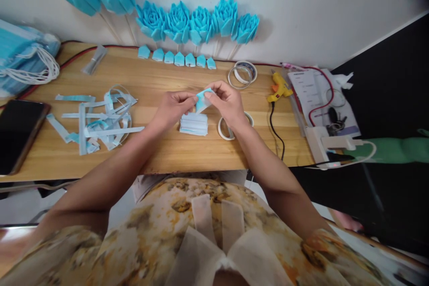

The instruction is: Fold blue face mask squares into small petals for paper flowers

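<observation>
Between both hands is a small piece of blue and white mask fabric, held up over the table. My left hand pinches its left edge with thumb and fingertips. On its upper right side, my right hand grips it, the thumb pressed on the blue face. Just below lies a pleated stack of pale blue mask pieces. A roll of tape sits under my right wrist, partly hidden. Beyond the hands stands a row of small folded blue petals.
Blue fabric flowers on sticks lean along the wall. Cut mask strips lie at left, near a phone and bagged masks. At right are tape rolls, a yellow glue gun with its cord, and a power strip.
</observation>
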`<state>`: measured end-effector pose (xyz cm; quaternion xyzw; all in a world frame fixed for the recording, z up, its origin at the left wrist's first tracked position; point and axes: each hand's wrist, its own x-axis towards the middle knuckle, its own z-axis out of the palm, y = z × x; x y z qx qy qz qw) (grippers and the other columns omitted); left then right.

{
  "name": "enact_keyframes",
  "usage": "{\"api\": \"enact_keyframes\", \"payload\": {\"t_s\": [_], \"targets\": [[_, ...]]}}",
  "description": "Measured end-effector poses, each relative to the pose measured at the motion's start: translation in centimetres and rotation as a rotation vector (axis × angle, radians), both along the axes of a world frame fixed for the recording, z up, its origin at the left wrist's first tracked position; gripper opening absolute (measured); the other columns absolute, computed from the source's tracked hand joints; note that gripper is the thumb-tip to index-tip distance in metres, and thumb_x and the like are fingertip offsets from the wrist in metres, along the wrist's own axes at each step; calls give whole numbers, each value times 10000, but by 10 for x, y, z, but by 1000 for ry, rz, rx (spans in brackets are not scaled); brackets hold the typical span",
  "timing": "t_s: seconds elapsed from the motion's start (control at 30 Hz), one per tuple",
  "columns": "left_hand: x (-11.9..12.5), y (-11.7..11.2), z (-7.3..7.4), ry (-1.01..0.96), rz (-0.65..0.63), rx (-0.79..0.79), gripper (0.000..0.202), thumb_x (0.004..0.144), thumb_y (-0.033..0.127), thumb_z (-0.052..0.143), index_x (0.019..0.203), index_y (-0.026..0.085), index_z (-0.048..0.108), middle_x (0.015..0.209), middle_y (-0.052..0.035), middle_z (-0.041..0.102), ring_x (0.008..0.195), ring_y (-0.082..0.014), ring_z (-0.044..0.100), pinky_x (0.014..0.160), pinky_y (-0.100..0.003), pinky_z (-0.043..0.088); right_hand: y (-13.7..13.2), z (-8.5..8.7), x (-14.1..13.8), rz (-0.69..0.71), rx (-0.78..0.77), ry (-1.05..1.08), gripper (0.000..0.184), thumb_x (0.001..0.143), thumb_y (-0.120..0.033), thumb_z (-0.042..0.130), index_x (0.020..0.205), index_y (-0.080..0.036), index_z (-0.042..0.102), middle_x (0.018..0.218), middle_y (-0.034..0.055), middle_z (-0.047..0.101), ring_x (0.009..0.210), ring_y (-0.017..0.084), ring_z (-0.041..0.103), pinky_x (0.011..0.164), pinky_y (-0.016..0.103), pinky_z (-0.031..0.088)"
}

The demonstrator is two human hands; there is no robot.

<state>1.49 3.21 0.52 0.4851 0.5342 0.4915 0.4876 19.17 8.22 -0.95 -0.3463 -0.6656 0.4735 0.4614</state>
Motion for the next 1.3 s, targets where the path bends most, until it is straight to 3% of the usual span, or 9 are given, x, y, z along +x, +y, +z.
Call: {"api": "enact_keyframes", "payload": {"t_s": [0.23, 0.4, 0.9, 1.1, 1.23, 1.3], "targets": [[1, -2, 8, -51, -3, -20, 299, 836, 258, 677, 550, 178, 640, 519, 8, 569, 493, -91, 484, 528, -229, 400, 1, 2, 2, 8, 121, -94, 85, 829, -277, 667, 889, -236, 711, 894, -17, 710, 833, 132, 645, 797, 296, 537], [2, -1, 8, -65, -2, -16, 306, 846, 248, 667, 550, 176, 641, 509, 12, 567, 485, -88, 486, 518, -228, 398, 0, 6, 2, 32, 203, -119, 173, 780, -157, 579, 833, -249, 716, 954, 1, 715, 920, 159, 659, 871, 335, 552], [2, -1, 9, -80, -4, -9, 223, 829, 308, 738, 647, 184, 704, 526, 21, 581, 480, -86, 484, 515, -238, 397, -2, 5, -1, 53, 195, -178, 209, 765, -119, 565, 821, -253, 716, 997, 5, 729, 973, 175, 665, 928, 364, 536], [0, 0, 5, -45, 39, 33, 164, 819, 292, 722, 703, 176, 720, 518, 35, 574, 470, -76, 478, 494, -206, 390, -4, 9, 2, 133, 163, -167, 146, 855, -243, 590, 912, -241, 725, 1054, 19, 743, 1023, 188, 672, 981, 378, 514], [0, -1, 7, -26, 67, 62, 183, 831, 250, 688, 665, 173, 694, 521, 35, 575, 475, -74, 485, 504, -202, 399, -6, 12, 5, 165, -15, -72, 358, 946, -505, 558, 1148, -239, 689, 1110, 30, 739, 1069, 192, 671, 985, 364, 513], [0, -1, 9, -25, 69, 67, 186, 831, 232, 679, 655, 174, 689, 516, 35, 573, 477, -74, 486, 505, -201, 400, -6, 12, 4, 125, -79, -67, 422, 947, -602, 536, 1066, -237, 713, 1020, 21, 733, 994, 182, 668, 923, 336, 523]]}}
